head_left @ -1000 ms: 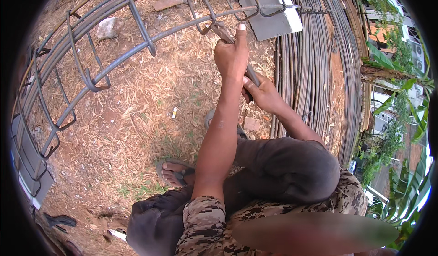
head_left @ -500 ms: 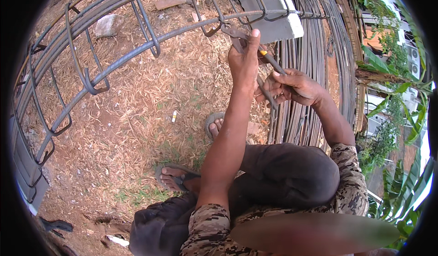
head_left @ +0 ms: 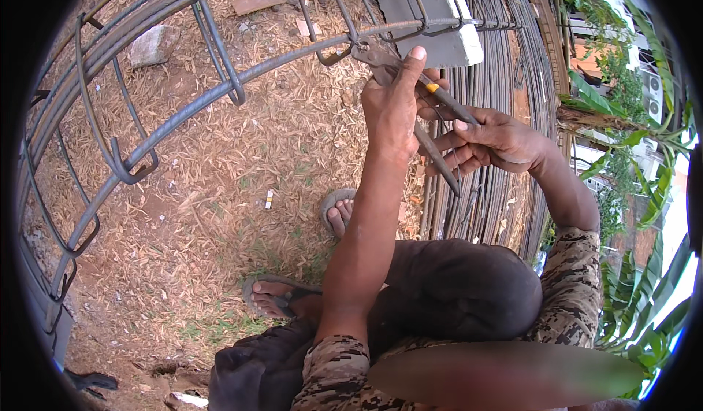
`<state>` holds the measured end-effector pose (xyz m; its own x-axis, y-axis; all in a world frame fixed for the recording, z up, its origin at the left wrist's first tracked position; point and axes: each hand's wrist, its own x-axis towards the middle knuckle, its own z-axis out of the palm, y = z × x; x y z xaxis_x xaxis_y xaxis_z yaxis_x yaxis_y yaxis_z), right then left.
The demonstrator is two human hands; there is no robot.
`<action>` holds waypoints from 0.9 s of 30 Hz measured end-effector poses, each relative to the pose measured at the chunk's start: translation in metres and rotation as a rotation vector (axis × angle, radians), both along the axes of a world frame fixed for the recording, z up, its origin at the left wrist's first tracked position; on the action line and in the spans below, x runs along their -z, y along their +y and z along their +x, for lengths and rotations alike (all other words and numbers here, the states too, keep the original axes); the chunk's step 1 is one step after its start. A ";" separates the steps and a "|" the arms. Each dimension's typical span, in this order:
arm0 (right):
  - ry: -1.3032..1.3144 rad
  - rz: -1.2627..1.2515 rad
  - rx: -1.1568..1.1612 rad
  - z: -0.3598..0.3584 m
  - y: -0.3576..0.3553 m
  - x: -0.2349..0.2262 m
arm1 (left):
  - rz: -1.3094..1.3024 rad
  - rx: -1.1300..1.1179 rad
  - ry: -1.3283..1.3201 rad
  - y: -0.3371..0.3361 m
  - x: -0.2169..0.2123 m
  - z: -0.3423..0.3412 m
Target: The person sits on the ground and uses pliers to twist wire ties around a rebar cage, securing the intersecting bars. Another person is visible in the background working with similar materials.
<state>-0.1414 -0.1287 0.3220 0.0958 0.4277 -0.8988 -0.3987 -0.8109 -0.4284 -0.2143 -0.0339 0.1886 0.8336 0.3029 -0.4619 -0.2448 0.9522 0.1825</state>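
A pair of dark steel pincers (head_left: 455, 106) with a yellow mark on one handle reaches up to a rebar cage (head_left: 192, 106). Its jaws are at the cage's near long bar, beside a bent stirrup end. My left hand (head_left: 389, 114) is closed round the pincers just behind the jaws, thumb laid along the top. Farther back, my right hand (head_left: 505, 141) grips the two spread handles, its thumb on the upper one and fingers at the lower one. Whether wire sits between the jaws is too small to tell.
Stirrups along the curving cage hang toward me. A grey block with a white end (head_left: 439, 37) lies beyond the jaws. Long stacked rebars (head_left: 505, 81) run along the right. Dry leaf litter (head_left: 220, 213) covers the ground, and sandalled feet (head_left: 282, 297) rest on it.
My right hand has shifted right with the handle ends, while the jaws stay at the same bar. My left hand keeps its hold. The whole view has moved slightly.
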 end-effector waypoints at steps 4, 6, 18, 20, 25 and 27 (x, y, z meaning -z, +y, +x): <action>-0.181 -0.026 -0.127 -0.014 -0.004 0.008 | 0.025 -0.095 -0.058 -0.005 0.010 0.004; -0.221 -0.013 -0.146 -0.018 -0.006 0.012 | -0.004 -0.078 -0.064 -0.008 0.016 0.006; -0.574 0.249 -0.065 -0.060 -0.038 0.121 | 0.185 0.069 -0.248 0.001 0.070 -0.004; -0.590 0.258 -0.067 -0.063 -0.039 0.125 | 0.175 0.063 -0.276 0.000 0.073 -0.004; -0.553 0.267 -0.039 -0.060 -0.039 0.117 | 0.128 0.073 -0.285 -0.002 0.077 -0.003; -0.541 0.312 -0.013 -0.057 -0.041 0.116 | 0.119 0.061 -0.288 -0.004 0.079 -0.002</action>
<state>-0.1984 -0.1699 0.2064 0.4954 0.6666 -0.5570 -0.0498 -0.6184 -0.7843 -0.2163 -0.0374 0.1097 0.9434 0.2857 -0.1686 -0.2454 0.9430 0.2249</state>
